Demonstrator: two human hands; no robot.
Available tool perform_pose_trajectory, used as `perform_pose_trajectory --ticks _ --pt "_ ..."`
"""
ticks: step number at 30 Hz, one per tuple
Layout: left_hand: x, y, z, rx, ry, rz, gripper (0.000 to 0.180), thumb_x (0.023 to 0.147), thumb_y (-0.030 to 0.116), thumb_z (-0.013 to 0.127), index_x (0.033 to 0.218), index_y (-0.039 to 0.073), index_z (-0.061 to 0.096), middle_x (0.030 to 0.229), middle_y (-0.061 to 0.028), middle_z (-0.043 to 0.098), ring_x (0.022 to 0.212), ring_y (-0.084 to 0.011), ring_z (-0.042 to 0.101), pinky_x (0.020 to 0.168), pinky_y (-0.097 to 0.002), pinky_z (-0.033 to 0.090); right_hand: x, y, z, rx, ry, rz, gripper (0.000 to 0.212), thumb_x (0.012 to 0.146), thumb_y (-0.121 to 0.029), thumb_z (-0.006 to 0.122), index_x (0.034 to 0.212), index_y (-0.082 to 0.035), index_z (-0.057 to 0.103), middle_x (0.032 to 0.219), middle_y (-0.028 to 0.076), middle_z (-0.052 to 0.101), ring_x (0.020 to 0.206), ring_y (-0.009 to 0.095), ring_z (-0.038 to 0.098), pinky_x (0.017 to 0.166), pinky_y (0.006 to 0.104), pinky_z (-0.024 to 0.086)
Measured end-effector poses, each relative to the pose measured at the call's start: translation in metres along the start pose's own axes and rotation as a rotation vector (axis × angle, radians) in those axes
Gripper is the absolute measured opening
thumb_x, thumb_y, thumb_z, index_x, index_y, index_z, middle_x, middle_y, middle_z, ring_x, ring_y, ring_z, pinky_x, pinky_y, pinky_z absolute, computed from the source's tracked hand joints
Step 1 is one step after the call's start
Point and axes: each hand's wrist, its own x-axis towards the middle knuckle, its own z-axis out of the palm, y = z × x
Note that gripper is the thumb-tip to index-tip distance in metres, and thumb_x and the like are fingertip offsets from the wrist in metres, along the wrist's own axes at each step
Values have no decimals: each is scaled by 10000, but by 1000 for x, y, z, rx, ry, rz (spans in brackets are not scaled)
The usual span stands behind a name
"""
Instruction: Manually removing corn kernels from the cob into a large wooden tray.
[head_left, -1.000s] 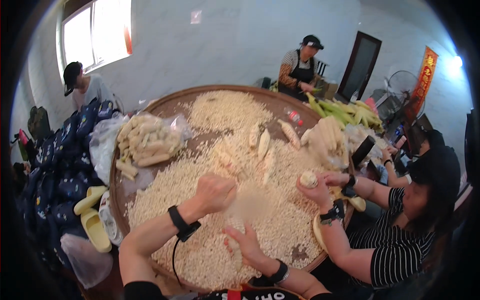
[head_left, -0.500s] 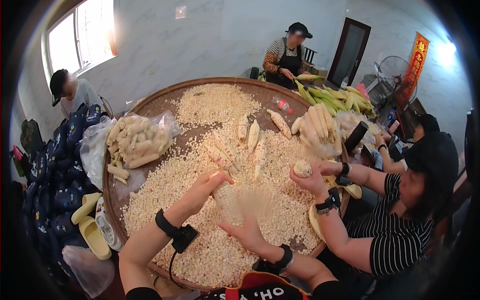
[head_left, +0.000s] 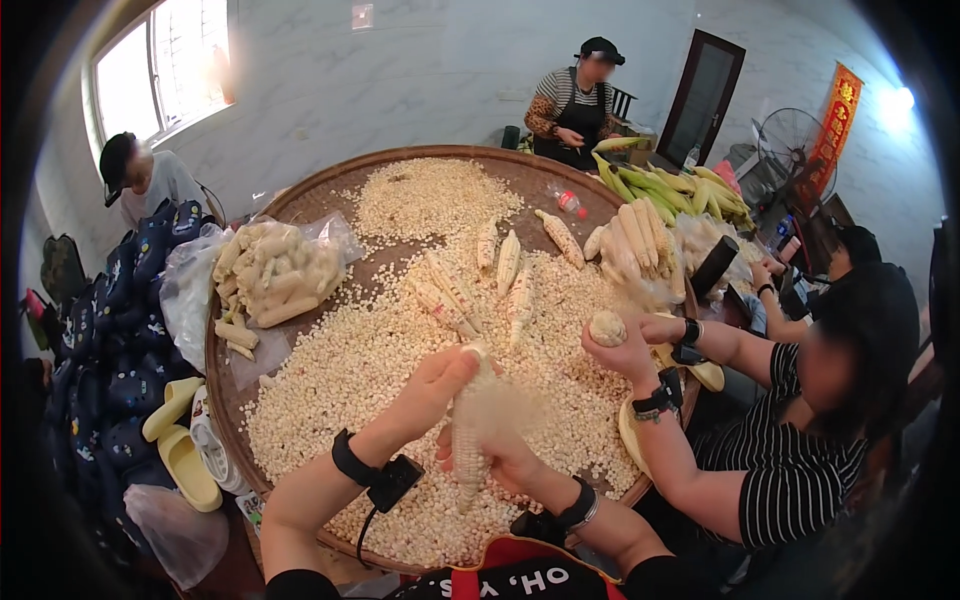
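My left hand (head_left: 432,385) grips the top of a pale corn cob (head_left: 468,440) held upright over a big round woven tray (head_left: 300,200). My right hand (head_left: 508,462) holds the cob's lower part, blurred with motion. Loose corn kernels (head_left: 350,370) cover the tray beneath both hands. Each wrist wears a black band.
A person in a striped shirt at right holds a cob (head_left: 607,328) in both hands. Whole cobs (head_left: 510,265) lie mid-tray, stripped cobs fill a clear bag (head_left: 275,272) at left, husked corn (head_left: 670,190) is piled far right. Two more people sit at the far side and left. Yellow slippers (head_left: 175,440) lie at left.
Both my hands have lifted from the kernel pile and closed on a cob, now held upright. The person at right keeps working a cob.
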Motion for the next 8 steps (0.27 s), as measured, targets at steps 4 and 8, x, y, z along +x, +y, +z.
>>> perform_pose_trajectory --ticks 4,8 --pt "-7 5 -5 593 205 359 280 875 216 484 1082 33 528 987 -84 544 848 -182 528 750 -309 427 5 -12 -3 -275 12 31 550 792 -248 642 1195 -5 357 999 107 546 880 185 579 746 309 487" --pt "-23 37 -1 1374 -124 622 306 831 184 574 1108 62 526 1160 -93 512 1024 -262 491 900 -413 351 31 29 -53 -1020 74 -227 631 795 -257 644 1272 -16 310 1186 152 459 1115 228 464 966 365 348"
